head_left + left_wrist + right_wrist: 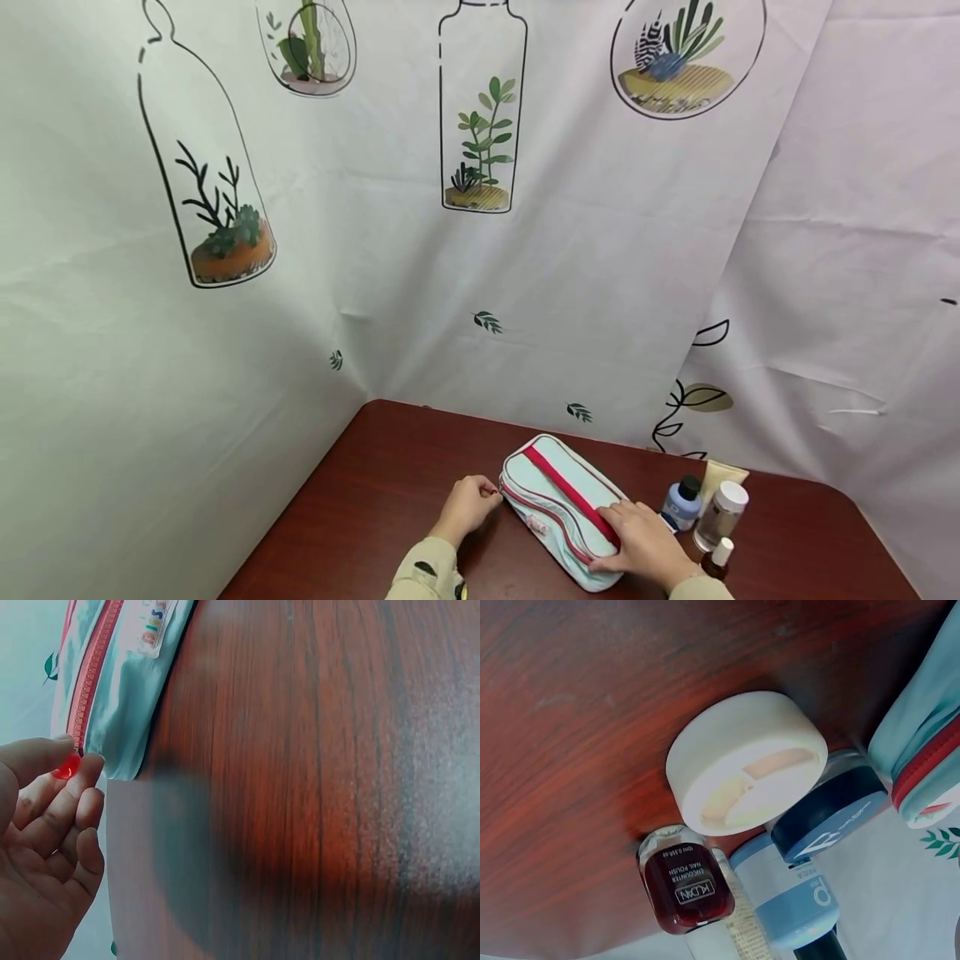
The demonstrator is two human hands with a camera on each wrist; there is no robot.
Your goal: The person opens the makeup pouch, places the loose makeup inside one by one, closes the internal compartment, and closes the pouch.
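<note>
At the left of the head view, we see a wall cloth (225, 350) printed with plants in outlined jars, meeting a dark red-brown wooden table (405, 442). Next comes the left hand (470, 504), its thumb and index finger pinching a glossy red zipper pull (67, 765) at the left end of a pouch (558, 508). We find this pouch lying aslant on the table between the two hands: pale blue-green, softly rounded at the corners and slightly wrinkled along its side. A flat red strap (562, 485) runs lengthwise over its top, thin red piping traces the edges, and a red-toothed zip (91, 675) curves along the side above a label patch (536, 524) with colorful letters. The right hand (641, 537) grips the pouch's right end, fingers over the top and thumb at the near edge. To its right we see a blue bottle (682, 504) with a black cap, a cream tube (722, 477), a clear bottle (720, 518) with a white cap, and a dark red nail polish bottle (686, 885).
</note>
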